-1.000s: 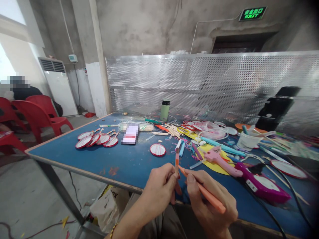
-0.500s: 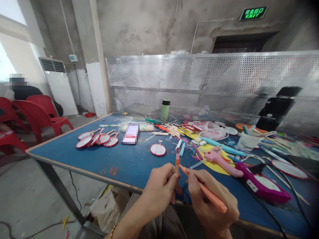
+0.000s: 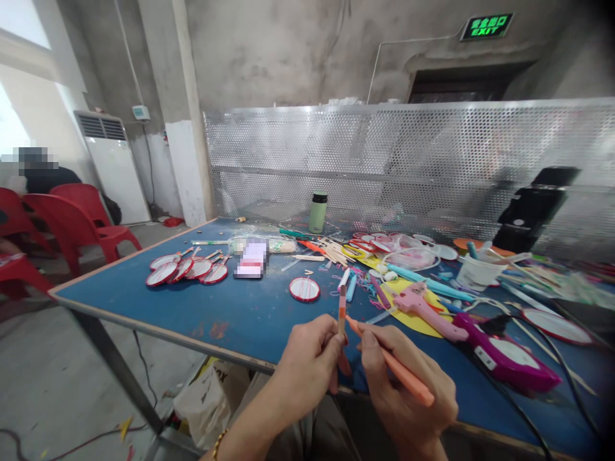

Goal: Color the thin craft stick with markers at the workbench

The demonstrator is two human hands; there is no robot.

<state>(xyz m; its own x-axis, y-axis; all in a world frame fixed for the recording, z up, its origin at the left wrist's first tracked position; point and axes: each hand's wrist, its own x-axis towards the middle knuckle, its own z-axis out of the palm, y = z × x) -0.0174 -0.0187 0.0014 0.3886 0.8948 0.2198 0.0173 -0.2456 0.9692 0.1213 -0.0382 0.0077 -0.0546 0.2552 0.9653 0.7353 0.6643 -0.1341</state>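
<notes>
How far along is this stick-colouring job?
Done: red-rimmed fans with handles lie at the table's left. In hand: left hand holds a partly orange stick, right hand an orange marker. Left: its bare top, one handleless disc, plain sticks.

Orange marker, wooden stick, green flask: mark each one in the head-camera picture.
orange marker [image 3: 408, 383], head view, middle of its barrel.
wooden stick [image 3: 341, 310], head view, orange band near its top.
green flask [image 3: 316, 216], head view, middle of its body.

A thin wooden craft stick with an orange band [image 3: 341, 306] stands upright. A slim orange marker pen [image 3: 391, 368] slants in from 4 o'clock, its tip touching the stick.
</notes>
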